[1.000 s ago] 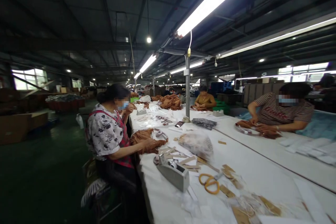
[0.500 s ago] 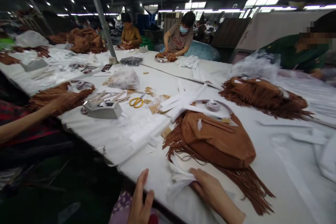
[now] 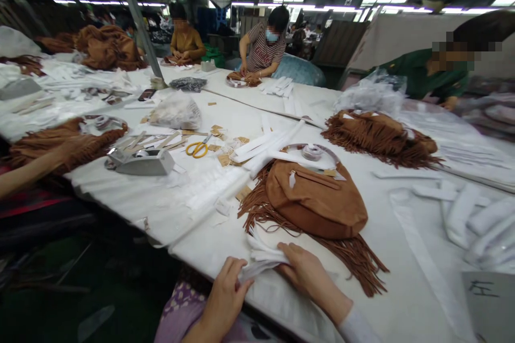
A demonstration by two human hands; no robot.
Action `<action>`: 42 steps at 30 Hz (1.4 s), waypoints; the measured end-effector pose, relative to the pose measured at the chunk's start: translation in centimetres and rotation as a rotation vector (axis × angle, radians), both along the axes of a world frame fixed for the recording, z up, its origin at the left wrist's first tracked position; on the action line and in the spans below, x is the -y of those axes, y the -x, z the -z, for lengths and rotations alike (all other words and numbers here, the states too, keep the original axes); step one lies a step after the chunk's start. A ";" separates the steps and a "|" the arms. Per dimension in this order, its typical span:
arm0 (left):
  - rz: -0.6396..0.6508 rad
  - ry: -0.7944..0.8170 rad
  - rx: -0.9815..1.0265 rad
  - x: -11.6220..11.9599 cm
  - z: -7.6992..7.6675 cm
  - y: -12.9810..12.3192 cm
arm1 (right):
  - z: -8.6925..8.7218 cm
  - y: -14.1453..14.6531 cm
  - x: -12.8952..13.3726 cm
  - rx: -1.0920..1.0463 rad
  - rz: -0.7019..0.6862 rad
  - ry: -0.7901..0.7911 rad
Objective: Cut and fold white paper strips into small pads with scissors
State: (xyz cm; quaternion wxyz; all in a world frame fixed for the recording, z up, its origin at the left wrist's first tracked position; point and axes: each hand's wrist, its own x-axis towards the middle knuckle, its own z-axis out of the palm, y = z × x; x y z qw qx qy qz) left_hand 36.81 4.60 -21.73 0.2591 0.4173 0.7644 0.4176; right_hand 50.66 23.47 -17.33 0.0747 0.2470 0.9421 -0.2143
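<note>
My right hand (image 3: pixel 308 273) is closed on a bundle of white strips (image 3: pixel 263 249) near the table's front edge. With its fingertips, my left hand (image 3: pixel 227 292) pinches the thin, sheer end of that white material. Just beyond lies a brown fringed bag (image 3: pixel 317 198), its fringe spread to the left and front. The bag's strap loops behind it around a pale roll (image 3: pixel 312 152).
Yellow-handled scissors (image 3: pixel 197 149), tan tags and a grey tape dispenser (image 3: pixel 140 162) lie left of the bag. More fringed brown pieces (image 3: pixel 380 136) sit at the back right. White strips (image 3: pixel 462 214) lie at right. Several people work around the table (image 3: pixel 201 230).
My left hand has moved up to the white material and closed on its end; before, it was open and apart from it. The view has shifted somewhat to the right.
</note>
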 end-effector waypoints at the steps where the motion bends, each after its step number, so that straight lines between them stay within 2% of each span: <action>1: 0.014 -0.008 0.003 -0.1 -0.1 0.1 | 0.0 -0.1 0.0 -0.003 0.001 0.001; 9: 0.121 -0.069 -0.038 -1.0 -0.4 0.0 | 0.0 -0.1 -0.1 0.031 -0.017 -0.002; 14: 0.116 -0.117 -0.093 -2.8 -0.5 -0.8 | 0.0 -0.2 0.1 0.045 -0.027 -0.019; 18: 0.097 -0.128 -0.117 -4.0 0.1 -1.1 | 0.0 -0.2 0.3 0.058 -0.028 -0.035; 24: -0.074 -0.090 -0.104 -3.4 1.2 -0.7 | 0.1 0.0 0.2 0.049 -0.040 -0.046; 29: -0.105 -0.073 -0.165 -3.1 1.1 -0.3 | -0.1 0.2 0.0 0.059 -0.048 -0.037; 36: -0.079 -0.057 -0.209 -3.4 0.6 -0.3 | 0.1 0.2 -0.1 0.063 -0.054 -0.061; 42: -0.024 -0.055 -0.185 -3.3 1.2 -0.6 | 0.5 0.2 0.2 0.059 -0.062 -0.096</action>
